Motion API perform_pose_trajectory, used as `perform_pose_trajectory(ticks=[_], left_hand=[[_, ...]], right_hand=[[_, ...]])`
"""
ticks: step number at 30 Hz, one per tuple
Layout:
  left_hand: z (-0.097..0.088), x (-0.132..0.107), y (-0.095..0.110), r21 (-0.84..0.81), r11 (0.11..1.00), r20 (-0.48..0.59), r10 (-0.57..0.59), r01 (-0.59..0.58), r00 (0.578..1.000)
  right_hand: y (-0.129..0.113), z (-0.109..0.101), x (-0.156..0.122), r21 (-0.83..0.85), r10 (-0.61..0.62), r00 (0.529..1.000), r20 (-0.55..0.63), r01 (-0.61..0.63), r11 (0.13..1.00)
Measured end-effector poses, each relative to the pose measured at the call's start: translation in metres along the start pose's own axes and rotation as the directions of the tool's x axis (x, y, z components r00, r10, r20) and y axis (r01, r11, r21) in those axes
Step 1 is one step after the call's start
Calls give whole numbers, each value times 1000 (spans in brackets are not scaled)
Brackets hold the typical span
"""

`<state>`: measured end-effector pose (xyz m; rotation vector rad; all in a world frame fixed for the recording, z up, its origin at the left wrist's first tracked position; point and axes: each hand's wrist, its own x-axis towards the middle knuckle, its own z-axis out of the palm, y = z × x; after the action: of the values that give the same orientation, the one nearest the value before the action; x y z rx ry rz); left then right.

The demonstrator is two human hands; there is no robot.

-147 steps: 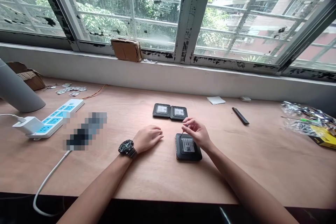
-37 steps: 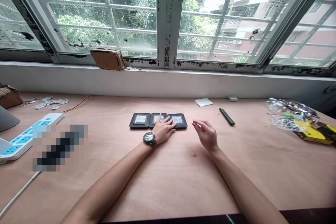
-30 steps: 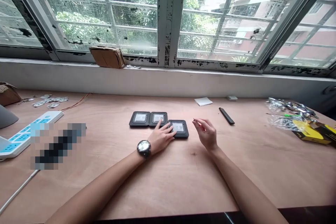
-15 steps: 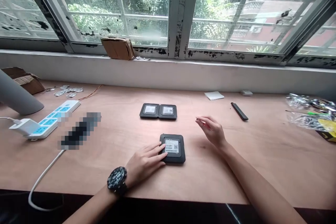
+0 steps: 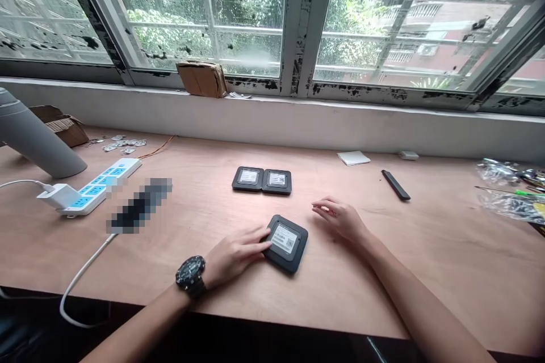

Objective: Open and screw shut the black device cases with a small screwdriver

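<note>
A flat, square black device [image 5: 284, 241] with rounded corners and a white printed label with a code faces up in front of me, turned at an angle on the table. My left hand [image 5: 238, 249], with a black watch at the wrist, grips its left edge; the thumb is hidden. To the right of the device, apart from it, my right hand [image 5: 340, 218] hovers low with fingertips pinched together. Whatever is between them is too small to make out. Beyond the hands, two matching black devices [image 5: 248, 179] lie side by side, labels up.
On the left are a white power strip [image 5: 102, 187] with a plugged-in adapter, a blurred-out object [image 5: 138, 207] on a white cable, and a grey cylinder [image 5: 46, 136]. A dark flat bar [image 5: 395, 185], a white pad [image 5: 353, 158] and plastic bags [image 5: 508, 204] lie to the right.
The device under my left hand has turned clockwise. The left fingers have shifted from its top to its left edge. My right hand has moved slightly closer to it, and the view has shifted a little.
</note>
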<state>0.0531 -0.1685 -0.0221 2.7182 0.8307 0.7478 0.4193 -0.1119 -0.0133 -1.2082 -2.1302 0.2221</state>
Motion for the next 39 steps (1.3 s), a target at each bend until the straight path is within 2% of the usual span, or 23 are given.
perform_pose_trajectory(ticks=[2, 4, 8, 10, 16, 18, 22, 25, 29, 36, 39], left_hand=[[-6, 1, -6, 4, 996, -61, -91, 91, 994], [-9, 2, -8, -10, 989, -63, -147, 146, 987], [-7, 10, -2, 11, 993, 116, -117, 116, 986], [-1, 17, 3, 56, 993, 134, -113, 106, 985], [24, 36, 26, 179, 974, 30, -147, 139, 989], [32, 38, 34, 207, 964, -8, -167, 165, 986], [40, 41, 41, 229, 958, -42, -168, 174, 985], [41, 41, 40, 228, 959, -44, -163, 168, 986], [41, 40, 39, 212, 964, -61, -153, 162, 986], [40, 41, 40, 222, 959, -48, -171, 178, 984], [37, 42, 42, 234, 956, -36, -175, 178, 984]], right_hand=[[-1, 1, 0, 3, -7, 1000, -14, 7, 1000], [-1, 1, 1, 8, -11, 999, -30, 12, 1000], [-3, 0, 2, 40, 7, 996, -84, -4, 999], [-6, -1, 3, 66, 25, 991, -131, -16, 998], [-23, -7, 6, 158, 70, 960, -273, -27, 987], [-32, -4, 5, 264, 136, 934, -330, -47, 963], [-47, 12, 0, 518, 291, 862, -416, -39, 855], [-55, 25, -3, 582, 291, 856, -427, 14, 813], [-58, 33, -3, 596, 283, 869, -405, 17, 803], [-54, 33, -2, 612, 278, 894, -351, -6, 791], [-60, 29, 0, 601, 248, 923, -294, -23, 799]])
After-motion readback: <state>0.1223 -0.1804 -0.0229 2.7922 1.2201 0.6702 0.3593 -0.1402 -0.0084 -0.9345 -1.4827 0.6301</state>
